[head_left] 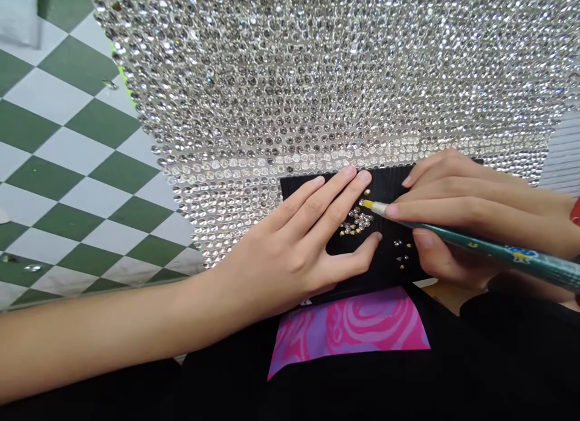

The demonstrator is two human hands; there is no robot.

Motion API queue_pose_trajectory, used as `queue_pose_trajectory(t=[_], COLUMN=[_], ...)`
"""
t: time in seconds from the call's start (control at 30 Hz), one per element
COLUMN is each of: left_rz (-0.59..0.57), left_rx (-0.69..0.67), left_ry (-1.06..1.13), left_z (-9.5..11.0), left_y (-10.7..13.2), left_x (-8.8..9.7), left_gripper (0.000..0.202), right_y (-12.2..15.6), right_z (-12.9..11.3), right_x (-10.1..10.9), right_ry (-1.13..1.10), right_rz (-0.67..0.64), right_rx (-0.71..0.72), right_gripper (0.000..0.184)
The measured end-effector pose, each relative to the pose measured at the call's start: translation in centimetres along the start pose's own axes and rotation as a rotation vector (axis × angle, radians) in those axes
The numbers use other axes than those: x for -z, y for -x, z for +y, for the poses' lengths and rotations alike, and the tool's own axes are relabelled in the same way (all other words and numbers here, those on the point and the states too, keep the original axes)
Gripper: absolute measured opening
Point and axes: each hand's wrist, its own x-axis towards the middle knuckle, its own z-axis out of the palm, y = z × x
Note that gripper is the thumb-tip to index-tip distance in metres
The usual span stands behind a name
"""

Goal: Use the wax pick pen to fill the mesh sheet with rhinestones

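Far left of the black tray [389, 182] I see the green-and-white checkered table [67, 167], with a few stray stones [109, 83] lying on it. Behind and above the tray rises a big rhinestone-covered sheet [317, 77], its rows packed tight.

My left hand [308, 240] lies flat on the tray's left half, fingers stretched out and close together and the thumb set apart at the near edge. I judge it is there to pin the tray steady. Just right of those fingertips, a small heap of loose rhinestones [356, 221] sits on the tray. The yellow tip of the green pencil [489, 249] touches the heap's upper edge.

My right hand [462, 209] pinches that pencil low, near the tip, probably for fine control. The blue and yellow print on its barrel is too blurred to read.

Below the tray lies a pink-and-purple swirl patch [353, 327], with no writing on it.
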Motion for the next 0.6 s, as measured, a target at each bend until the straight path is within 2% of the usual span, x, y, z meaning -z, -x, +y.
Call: queue_pose_trajectory(t=[0.1,0.23,0.3,0.43,0.6], left_rz=[-0.001,-0.014,-0.015,-0.005,-0.003], left_rx=[0.003,0.009,0.006,0.005,0.003], left_ry=[-0.002,0.001,0.002,-0.006,-0.005], left_z=[0.0,0.1,0.1,0.0,0.1], left_y=[0.0,0.0,-0.1,-0.1,0.0], left_x=[0.0,0.2,0.2,0.1,0.1], left_gripper=[0.047,0.046,0.045,0.046,0.044], right_y=[0.6,1.0,0.9,0.2,0.0], right_z=[0.7,1.5,1.4,1.1,1.6], right_x=[1.0,1.9,1.8,0.8,0.2], right_ry=[0.020,0.021,-0.006,-0.045,0.008], right_rz=[0.010,0.109,0.110,-0.017,-0.052], right_rx=[0.020,-0.103,-0.045,0.137,0.164], right_gripper=[0.022,0.022,0.019,0.024,0.023])
